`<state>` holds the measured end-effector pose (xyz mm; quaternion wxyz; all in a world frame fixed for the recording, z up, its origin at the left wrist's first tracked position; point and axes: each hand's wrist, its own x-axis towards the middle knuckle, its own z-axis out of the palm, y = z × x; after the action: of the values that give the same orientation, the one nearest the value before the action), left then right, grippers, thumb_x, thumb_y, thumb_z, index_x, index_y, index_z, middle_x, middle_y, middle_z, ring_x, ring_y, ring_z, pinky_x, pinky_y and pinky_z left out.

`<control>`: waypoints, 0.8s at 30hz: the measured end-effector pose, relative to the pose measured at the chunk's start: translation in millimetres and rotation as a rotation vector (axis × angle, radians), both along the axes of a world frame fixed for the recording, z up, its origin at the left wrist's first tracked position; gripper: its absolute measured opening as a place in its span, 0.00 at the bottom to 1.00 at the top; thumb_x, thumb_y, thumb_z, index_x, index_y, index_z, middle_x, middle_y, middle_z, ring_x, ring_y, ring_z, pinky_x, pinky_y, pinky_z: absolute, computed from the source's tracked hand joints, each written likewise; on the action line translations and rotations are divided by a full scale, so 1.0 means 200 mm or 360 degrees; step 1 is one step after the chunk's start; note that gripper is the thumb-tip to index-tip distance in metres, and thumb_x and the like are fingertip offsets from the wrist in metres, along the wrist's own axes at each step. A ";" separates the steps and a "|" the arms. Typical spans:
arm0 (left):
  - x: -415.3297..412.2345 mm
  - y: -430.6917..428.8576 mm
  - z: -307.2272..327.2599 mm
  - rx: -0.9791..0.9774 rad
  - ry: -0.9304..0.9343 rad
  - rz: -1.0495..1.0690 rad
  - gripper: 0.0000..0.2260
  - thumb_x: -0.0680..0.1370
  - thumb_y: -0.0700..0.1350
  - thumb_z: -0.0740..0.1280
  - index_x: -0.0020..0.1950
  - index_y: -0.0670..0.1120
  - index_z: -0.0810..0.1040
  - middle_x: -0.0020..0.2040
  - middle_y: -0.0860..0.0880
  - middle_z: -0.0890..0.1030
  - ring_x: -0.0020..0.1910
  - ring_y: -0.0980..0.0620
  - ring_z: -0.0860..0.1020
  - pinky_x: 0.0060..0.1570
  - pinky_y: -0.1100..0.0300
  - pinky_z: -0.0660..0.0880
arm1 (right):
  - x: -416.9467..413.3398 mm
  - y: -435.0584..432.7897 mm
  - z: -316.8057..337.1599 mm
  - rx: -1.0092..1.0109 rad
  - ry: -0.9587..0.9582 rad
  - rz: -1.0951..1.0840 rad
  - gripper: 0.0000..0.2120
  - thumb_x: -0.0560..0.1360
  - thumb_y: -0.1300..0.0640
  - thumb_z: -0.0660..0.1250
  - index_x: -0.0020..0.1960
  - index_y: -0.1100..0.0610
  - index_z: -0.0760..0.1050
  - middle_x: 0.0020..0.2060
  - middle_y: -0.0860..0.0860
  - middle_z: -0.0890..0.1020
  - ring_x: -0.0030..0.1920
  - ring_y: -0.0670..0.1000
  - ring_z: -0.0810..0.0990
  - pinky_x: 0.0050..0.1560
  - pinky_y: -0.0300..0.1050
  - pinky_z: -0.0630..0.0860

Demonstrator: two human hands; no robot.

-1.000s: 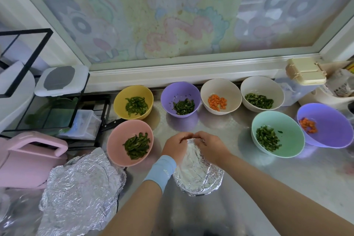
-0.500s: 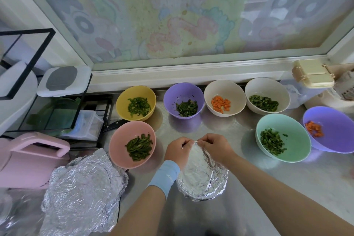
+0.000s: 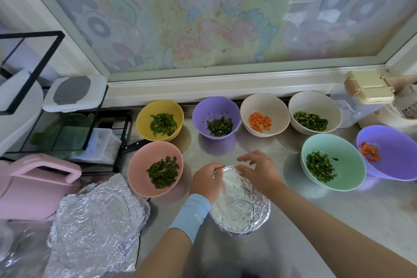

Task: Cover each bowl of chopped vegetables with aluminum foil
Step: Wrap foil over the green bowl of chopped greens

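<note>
Hands both work the far edge of the foil cover (image 3: pixel 240 206), which sits over a bowl on the bench (image 3: pixel 300 216), in the middle and close to the body. Left hand (image 3: pixel 206 179), with a blue wristband (image 3: pixel 191 214) behind it, has its fingers curled down on the far-left rim and appears to pinch the fold of foil there. Right hand (image 3: pixel 259 171) lies with its heel on the far-right part of the cover, fingers spread and nearly straight, tips lifted clear of the rim; it grips nothing. The bowl underneath is hidden, so its colour and contents cannot be told. Foil, by judgement: thin, light, holds a crease, tears if dragged across a hard lip. Best worked at the overhang just under the rim, pressed round with flat fingers, not pulled. The bowls look like light plastic and would likely skate on the smooth metal, so one hand ought to steady. Seven stand uncovered: the pink bowl (image 3: pixel 155 169) just left of the hands; in the back row the yellow bowl (image 3: pixel 160 119), small purple bowl (image 3: pixel 216 117), carrot bowl (image 3: pixel 264 115) and cream bowl (image 3: pixel 314 113) of greens; to the right the green bowl (image 3: pixel 332 162) and large purple bowl (image 3: pixel 388 156). Crumpled loose foil (image 3: pixel 94 225) lies near left, beside a pink jug (image 3: pixel 33 185). Task reads as early.
</note>
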<state>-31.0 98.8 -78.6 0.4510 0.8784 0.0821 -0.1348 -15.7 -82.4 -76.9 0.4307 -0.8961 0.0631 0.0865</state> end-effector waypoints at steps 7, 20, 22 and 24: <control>0.07 -0.07 -0.01 0.0201 -0.0318 -0.0322 0.09 0.80 0.45 0.65 0.53 0.50 0.84 0.48 0.52 0.78 0.53 0.54 0.73 0.53 0.64 0.67 | -0.02 0.03 -0.02 -0.0222 -0.0187 0.0104 0.04 0.72 0.55 0.74 0.46 0.52 0.86 0.40 0.46 0.78 0.45 0.48 0.77 0.48 0.41 0.72; 0.07 -0.10 0.00 0.0282 -0.0409 -0.0366 0.08 0.80 0.45 0.64 0.53 0.49 0.83 0.48 0.52 0.76 0.53 0.53 0.71 0.52 0.61 0.69 | -0.01 0.03 -0.02 -0.0195 -0.0102 0.0101 0.02 0.74 0.57 0.73 0.45 0.54 0.85 0.39 0.47 0.74 0.42 0.47 0.74 0.46 0.41 0.70; 0.06 -0.11 0.00 0.0254 -0.0379 -0.0368 0.08 0.80 0.46 0.65 0.53 0.48 0.83 0.46 0.52 0.74 0.52 0.52 0.72 0.50 0.60 0.70 | -0.02 0.03 -0.02 -0.0182 -0.0116 0.0119 0.03 0.74 0.56 0.72 0.45 0.54 0.85 0.39 0.48 0.75 0.42 0.49 0.75 0.46 0.44 0.72; 0.06 -0.12 0.00 0.0257 -0.0358 -0.0330 0.09 0.81 0.45 0.64 0.53 0.47 0.83 0.47 0.51 0.74 0.52 0.51 0.72 0.51 0.61 0.69 | -0.01 0.03 -0.01 -0.0180 -0.0110 0.0128 0.03 0.74 0.55 0.72 0.45 0.53 0.85 0.40 0.48 0.76 0.43 0.50 0.76 0.48 0.46 0.73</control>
<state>-19.7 75.3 -79.6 0.3689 0.9252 -0.0494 -0.0744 -18.6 -76.4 -78.7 0.3776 -0.9232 0.0171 0.0692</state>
